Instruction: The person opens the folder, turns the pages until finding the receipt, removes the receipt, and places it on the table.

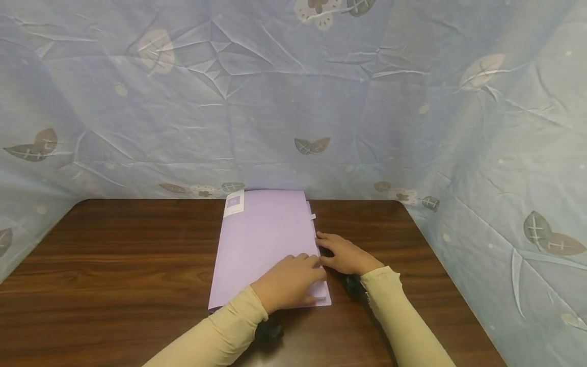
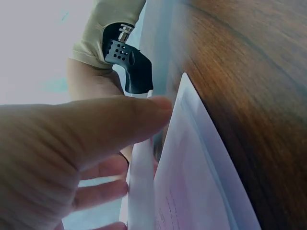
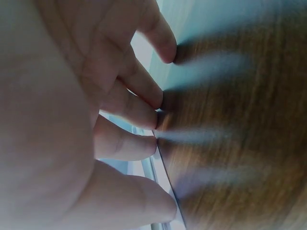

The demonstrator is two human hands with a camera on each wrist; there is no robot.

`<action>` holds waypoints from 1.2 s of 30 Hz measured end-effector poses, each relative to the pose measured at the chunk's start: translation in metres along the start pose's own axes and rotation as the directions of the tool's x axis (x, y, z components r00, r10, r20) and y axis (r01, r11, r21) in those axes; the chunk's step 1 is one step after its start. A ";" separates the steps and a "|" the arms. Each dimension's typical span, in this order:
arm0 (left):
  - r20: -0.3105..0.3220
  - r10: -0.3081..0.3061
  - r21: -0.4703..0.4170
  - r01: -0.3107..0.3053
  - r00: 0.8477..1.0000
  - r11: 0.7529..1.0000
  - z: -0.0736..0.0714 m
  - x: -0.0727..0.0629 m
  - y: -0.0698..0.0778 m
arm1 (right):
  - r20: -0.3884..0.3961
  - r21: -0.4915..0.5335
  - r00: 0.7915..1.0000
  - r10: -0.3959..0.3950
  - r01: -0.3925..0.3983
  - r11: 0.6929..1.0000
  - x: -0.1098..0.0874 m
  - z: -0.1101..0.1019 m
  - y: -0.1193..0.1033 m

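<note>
A light purple folder (image 1: 263, 229) lies on the table with a white label (image 1: 234, 203) at its upper left corner. At its lower right edge my left hand (image 1: 291, 283) pinches the cover. The left wrist view shows the thumb (image 2: 129, 117) on one side of the raised cover edge (image 2: 142, 191) and the other fingers opposite; a lower sheet (image 2: 184, 177) with printed lines lies below. My right hand (image 1: 346, 254) rests beside the folder's right edge, its spread fingertips touching the tabletop and the folder's border (image 3: 165, 179) in the right wrist view.
The brown wooden table (image 1: 114, 265) has rounded far corners. Pale blue leaf-patterned cloth (image 1: 275, 117) hangs behind it and along the right side. A small white tab (image 1: 313, 216) sticks out from the folder's right edge. Black wrist devices (image 1: 269, 330) are on both wrists.
</note>
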State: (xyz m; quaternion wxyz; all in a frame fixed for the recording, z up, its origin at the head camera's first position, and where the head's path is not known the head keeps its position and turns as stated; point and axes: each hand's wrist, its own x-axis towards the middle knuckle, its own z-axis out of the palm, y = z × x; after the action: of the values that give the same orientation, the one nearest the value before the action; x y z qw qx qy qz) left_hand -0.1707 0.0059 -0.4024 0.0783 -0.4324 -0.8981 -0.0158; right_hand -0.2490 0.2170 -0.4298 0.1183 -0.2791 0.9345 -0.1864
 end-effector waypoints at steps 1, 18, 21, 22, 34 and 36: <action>-0.001 0.020 0.007 -0.020 1.000 1.000 0.000 0.000 0.000 | 0.000 0.001 1.000 -0.001 0.001 1.000 0.000 0.000 0.000; -0.077 0.148 0.038 -0.146 0.986 0.989 -0.009 0.005 0.000 | 0.019 0.043 1.000 0.023 -0.024 0.999 0.001 0.002 0.003; -0.090 0.149 0.003 -0.150 0.985 0.989 -0.011 0.006 0.000 | 0.022 0.056 0.999 0.035 -0.036 0.998 0.001 0.002 0.003; -0.095 0.151 -0.009 -0.152 0.984 0.988 -0.011 0.006 0.000 | 0.022 0.058 0.999 0.038 -0.039 0.998 0.001 0.002 0.003; -0.111 0.172 -0.028 -0.176 0.979 0.984 -0.014 0.009 0.001 | 0.017 0.097 0.998 0.056 -0.057 0.994 0.001 0.001 0.003; -0.107 0.164 -0.032 -0.168 0.981 0.985 -0.015 0.009 0.001 | 0.014 0.094 0.999 0.050 -0.051 0.994 0.001 0.001 0.004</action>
State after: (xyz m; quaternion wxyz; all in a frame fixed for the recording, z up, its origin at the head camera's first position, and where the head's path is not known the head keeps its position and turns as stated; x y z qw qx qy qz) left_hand -0.1734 0.0122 -0.3862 0.1169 -0.5060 -0.8531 -0.0500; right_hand -0.2512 0.2192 -0.4327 0.1416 -0.2507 0.9307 -0.2255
